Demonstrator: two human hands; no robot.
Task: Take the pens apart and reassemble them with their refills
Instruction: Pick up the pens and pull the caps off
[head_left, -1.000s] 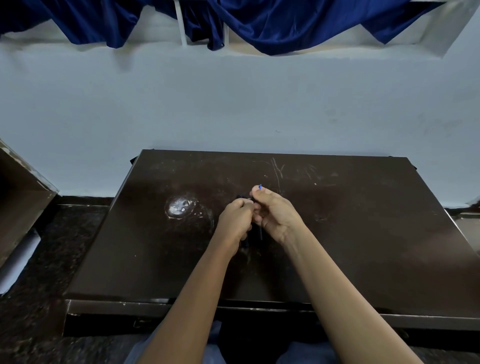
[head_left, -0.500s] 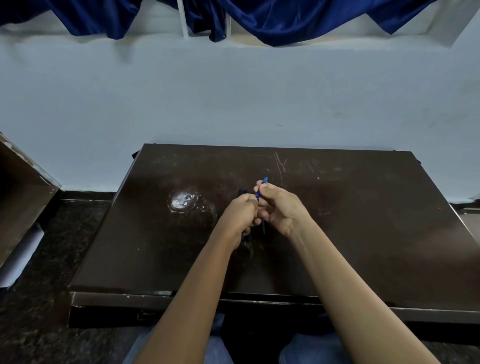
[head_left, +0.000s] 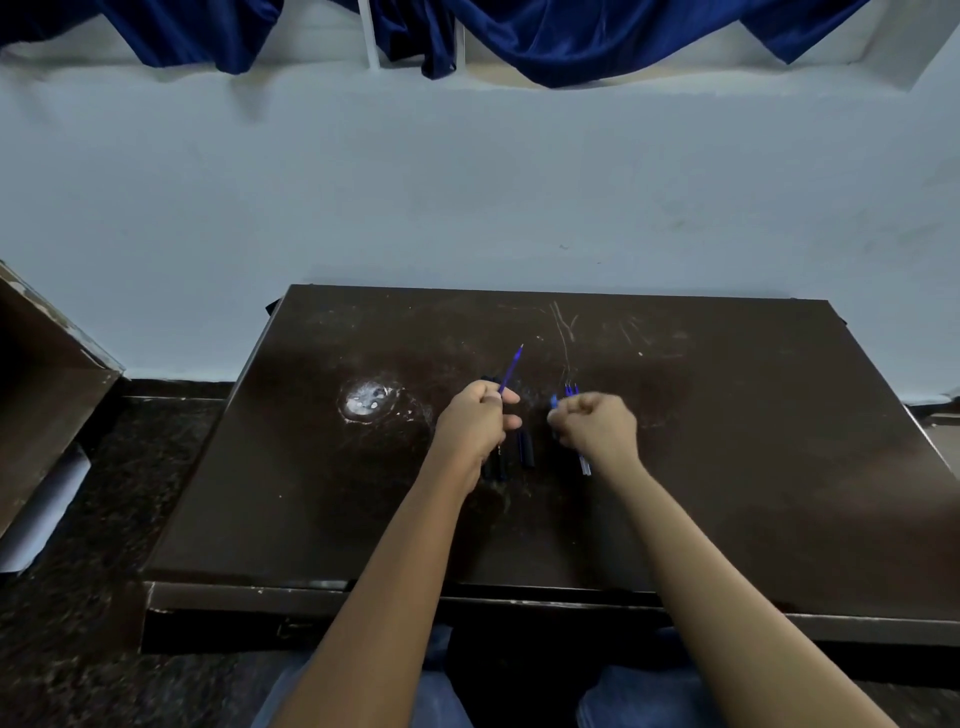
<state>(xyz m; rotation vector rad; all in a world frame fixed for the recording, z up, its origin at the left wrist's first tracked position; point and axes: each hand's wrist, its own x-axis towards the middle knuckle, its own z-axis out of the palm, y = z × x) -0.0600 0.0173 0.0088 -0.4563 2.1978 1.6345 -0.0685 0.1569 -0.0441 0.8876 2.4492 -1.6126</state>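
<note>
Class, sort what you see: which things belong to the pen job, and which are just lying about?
Job: left hand, blue refill it holds; right hand, refill bundle it grips; dark pen barrels on the table.
Lying about: blue curtain, white stain, wooden panel.

The table (head_left: 727, 467) is finished in a dark, glossy brown, scratched and worn to a rough white patch (head_left: 370, 399). The curtain (head_left: 623, 36) is made of blue cloth with a velvety sheen. The wall (head_left: 467, 182) is painted matt. The floor (head_left: 104, 519) is laid in speckled stone. The refill (head_left: 511, 366) and the bundled refills (head_left: 571, 388) are seen as smooth blue plastic.
</note>
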